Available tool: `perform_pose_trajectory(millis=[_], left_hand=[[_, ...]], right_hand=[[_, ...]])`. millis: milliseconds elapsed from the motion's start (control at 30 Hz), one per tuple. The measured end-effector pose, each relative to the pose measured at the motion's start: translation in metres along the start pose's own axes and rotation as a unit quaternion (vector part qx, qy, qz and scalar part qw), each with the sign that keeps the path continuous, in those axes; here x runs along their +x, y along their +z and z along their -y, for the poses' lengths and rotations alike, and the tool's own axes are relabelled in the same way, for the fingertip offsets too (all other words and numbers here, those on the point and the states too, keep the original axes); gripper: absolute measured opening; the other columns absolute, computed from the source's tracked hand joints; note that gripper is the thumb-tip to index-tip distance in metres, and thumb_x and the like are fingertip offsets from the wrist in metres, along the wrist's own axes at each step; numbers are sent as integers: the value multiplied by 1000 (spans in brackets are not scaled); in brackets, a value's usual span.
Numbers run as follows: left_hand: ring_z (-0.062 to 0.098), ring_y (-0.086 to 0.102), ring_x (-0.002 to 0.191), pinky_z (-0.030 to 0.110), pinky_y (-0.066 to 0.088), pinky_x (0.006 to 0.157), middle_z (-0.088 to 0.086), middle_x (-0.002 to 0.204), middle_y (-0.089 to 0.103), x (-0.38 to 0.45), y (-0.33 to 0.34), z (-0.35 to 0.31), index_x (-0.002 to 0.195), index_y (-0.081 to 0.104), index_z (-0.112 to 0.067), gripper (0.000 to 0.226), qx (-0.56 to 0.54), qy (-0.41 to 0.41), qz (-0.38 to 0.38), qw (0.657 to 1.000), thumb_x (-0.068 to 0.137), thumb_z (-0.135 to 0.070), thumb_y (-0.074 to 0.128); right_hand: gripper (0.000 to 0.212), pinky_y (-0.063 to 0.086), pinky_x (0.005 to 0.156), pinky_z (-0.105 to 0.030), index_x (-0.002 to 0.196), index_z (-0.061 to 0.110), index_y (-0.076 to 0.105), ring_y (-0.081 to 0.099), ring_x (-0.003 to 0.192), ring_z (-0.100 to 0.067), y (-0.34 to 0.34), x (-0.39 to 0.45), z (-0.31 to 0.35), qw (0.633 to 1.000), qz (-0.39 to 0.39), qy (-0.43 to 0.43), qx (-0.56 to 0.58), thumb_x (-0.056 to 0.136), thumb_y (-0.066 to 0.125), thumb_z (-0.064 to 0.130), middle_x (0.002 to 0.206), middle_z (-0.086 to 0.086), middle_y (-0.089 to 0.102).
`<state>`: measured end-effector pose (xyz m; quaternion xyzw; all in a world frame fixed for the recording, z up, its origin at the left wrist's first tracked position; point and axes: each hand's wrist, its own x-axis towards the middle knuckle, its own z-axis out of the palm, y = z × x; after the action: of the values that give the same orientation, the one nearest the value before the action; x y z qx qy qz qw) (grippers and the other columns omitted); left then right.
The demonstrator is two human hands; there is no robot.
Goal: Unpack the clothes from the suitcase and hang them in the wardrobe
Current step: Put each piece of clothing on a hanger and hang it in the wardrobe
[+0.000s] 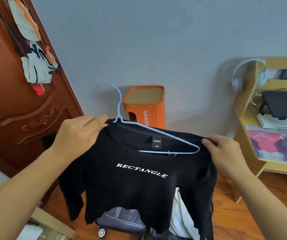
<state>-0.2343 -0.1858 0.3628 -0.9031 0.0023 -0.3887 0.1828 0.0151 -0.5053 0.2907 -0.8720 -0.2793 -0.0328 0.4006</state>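
Observation:
A black T-shirt with white lettering hangs in front of me on a light blue hanger, whose hook sticks up out of the collar. My left hand grips the shirt's left shoulder beside the hook. My right hand pinches the right shoulder fabric over the hanger's end. Below the shirt, the open suitcase lies on the floor with grey and white clothing in it and one wheel showing. The wardrobe is out of view.
A brown wooden door with bags hung on it stands at the left. An orange stool sits against the grey wall. A light wooden desk with keyboard, laptop and headphones is at the right. A cardboard box lies bottom left.

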Motion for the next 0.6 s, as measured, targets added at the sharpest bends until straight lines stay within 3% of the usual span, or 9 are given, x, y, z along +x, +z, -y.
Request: perform_pose_trajectory(millis=[167, 300, 400, 500, 567, 600], left_hand=[[23, 46, 46, 36, 42, 38, 4, 62, 49, -4, 6, -4, 106, 75, -7, 14, 36, 71, 0, 997, 100, -15, 66], [20, 45, 44, 32, 36, 36, 0, 63, 46, -11, 20, -20, 110, 72, -14, 23, 44, 50, 68, 995, 106, -27, 54], [25, 63, 56, 38, 51, 45, 3, 76, 65, -6, 23, -34, 115, 70, -13, 31, -52, -30, 68, 996, 107, -33, 48], [22, 71, 82, 39, 59, 73, 2, 96, 75, 11, 6, -48, 113, 73, -10, 30, -162, -143, 35, 976, 101, -31, 56], [14, 70, 87, 32, 56, 81, -2, 99, 76, 20, -3, -57, 110, 75, -12, 26, -198, -175, 26, 964, 97, -30, 60], [10, 69, 88, 28, 54, 82, -5, 98, 76, 24, -6, -61, 109, 75, -13, 24, -212, -178, 29, 960, 96, -29, 62]], right_hand=[[22, 43, 68, -34, 86, 15, 73, 60, 80, -25, -16, 1, 17, 999, -10, -4, -31, 98, 57, 22, 78, -3, 69], [24, 41, 57, -18, 79, 16, 70, 58, 66, -8, -23, 3, 51, 992, 9, -23, 126, 99, 57, 22, 70, 2, 66], [27, 41, 60, -21, 79, 12, 66, 52, 64, -6, -20, 11, 76, 972, 40, -70, 220, 100, 54, 24, 69, 1, 60], [24, 41, 76, -32, 88, 8, 58, 55, 82, -15, -7, 19, 68, 966, 156, -198, 48, 105, 45, 20, 83, -3, 59], [21, 36, 68, -31, 89, 23, 50, 54, 76, -12, -2, 20, 60, 955, 221, -195, -18, 107, 40, 27, 78, 6, 57], [23, 35, 63, -31, 85, 27, 45, 53, 72, -13, 0, 20, 58, 956, 218, -197, -26, 107, 38, 30, 72, 6, 55]])
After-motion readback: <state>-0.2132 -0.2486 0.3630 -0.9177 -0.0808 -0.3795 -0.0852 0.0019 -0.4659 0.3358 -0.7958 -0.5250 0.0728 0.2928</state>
